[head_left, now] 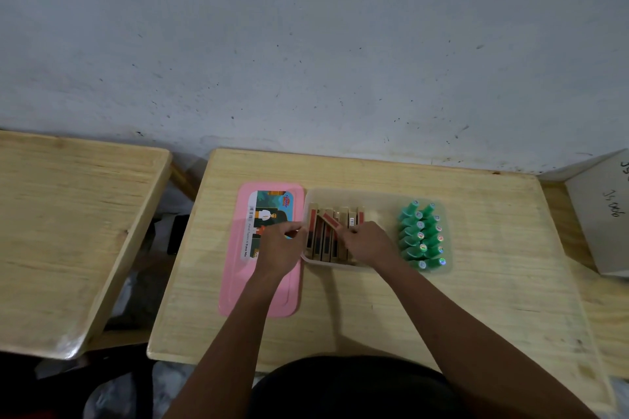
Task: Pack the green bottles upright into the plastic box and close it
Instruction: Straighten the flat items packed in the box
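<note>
Green bottles, upright, two rows, right end of clear plastic box. Right hand fingers pinch a red-tan carton; left hand fingers: grip unclear. Wooden counter, frame centre; grey wall above.

Dim, soft light; edges bow, hands perhaps slightly blurred.

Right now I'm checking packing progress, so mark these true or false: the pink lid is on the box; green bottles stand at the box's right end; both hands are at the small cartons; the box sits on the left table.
1. The pink lid is on the plastic box. False: it lies flat on the table beside the box.
2. Green bottles stand at the box's right end. True.
3. The left hand and right hand are at the small cartons. True.
4. The box sits on the left table. False: it sits on the middle table.
</note>
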### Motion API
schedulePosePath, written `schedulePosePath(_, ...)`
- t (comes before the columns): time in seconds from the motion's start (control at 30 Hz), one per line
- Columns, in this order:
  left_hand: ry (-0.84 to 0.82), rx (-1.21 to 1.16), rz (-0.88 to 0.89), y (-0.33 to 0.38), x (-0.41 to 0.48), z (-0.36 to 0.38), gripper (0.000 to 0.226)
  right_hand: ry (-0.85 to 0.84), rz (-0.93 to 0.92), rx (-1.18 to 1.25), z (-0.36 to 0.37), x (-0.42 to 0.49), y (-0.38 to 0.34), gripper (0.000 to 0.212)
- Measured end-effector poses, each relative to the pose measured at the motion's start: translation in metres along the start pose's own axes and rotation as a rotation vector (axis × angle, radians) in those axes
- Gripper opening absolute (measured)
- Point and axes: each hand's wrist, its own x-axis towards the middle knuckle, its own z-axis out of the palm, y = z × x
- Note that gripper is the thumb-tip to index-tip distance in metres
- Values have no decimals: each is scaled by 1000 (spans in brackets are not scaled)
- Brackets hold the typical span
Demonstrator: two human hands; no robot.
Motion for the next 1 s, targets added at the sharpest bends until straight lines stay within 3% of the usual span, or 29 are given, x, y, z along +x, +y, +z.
schedulePosePath(0.2, 9, 6, 15, 0, 0, 1, 29, -5, -1, -54, 8, -1, -4, 55)
schedulePosePath(0.33, 24, -2, 25, 0, -1, 1, 26, -56, -36, -118, 18, 1, -17, 43)
schedulePosePath(0.57, 30, 1, 47, 0, -2, 3, 26, 16, -44, -175, 30, 3, -28, 31)
schedulePosePath(0.9, 35, 14, 41, 1, -3, 3, 27, 21, -159, -96, 33, 5, -22, 34)
schedulePosePath(1.0, 29, 20, 46, -1, -2, 3, 27, 86, -151, -59, 17, 0, -15, 25)
